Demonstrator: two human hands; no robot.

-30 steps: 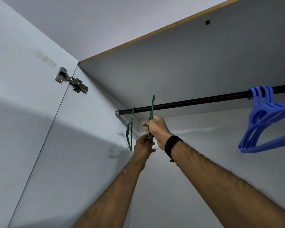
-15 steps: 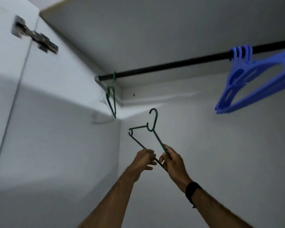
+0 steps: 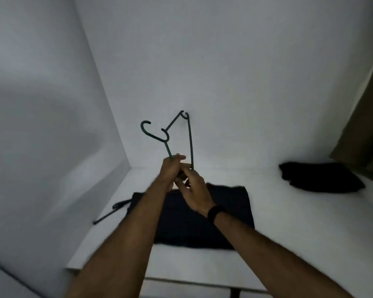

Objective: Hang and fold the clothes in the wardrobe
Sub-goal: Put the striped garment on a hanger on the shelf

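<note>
Green, thin and wiry-looking, the hanger (image 3: 178, 134) is up in the air in front of the white back wall (image 3: 224, 72) of the wardrobe, tilted so its curled hook (image 3: 145, 126) points off to the left and one long straight arm runs down toward the hands. Both hands are bunched close together at its lower end: the left hand (image 3: 170, 168) has its fingers wrapped round the thin stem under the hook, and the right hand (image 3: 194, 190), with a black band (image 3: 214, 214) on the wrist, pinches the bottom of the frame, the two hands touching each other. Under them, on the smooth white shelf (image 3: 181, 263), lies a dark navy garment (image 3: 230, 211) folded into a flat, roughly square slab, soft matte fabric. Poking out from its left edge is a skinny black rod-like thing (image 3: 110, 212), too blurry to tell what it is. Over to the right, well apart, sits a lumpier black garment (image 3: 319, 177) folded into a puffy pile. A drab olive cloth (image 3: 370, 125) hangs along the right edge.
</note>
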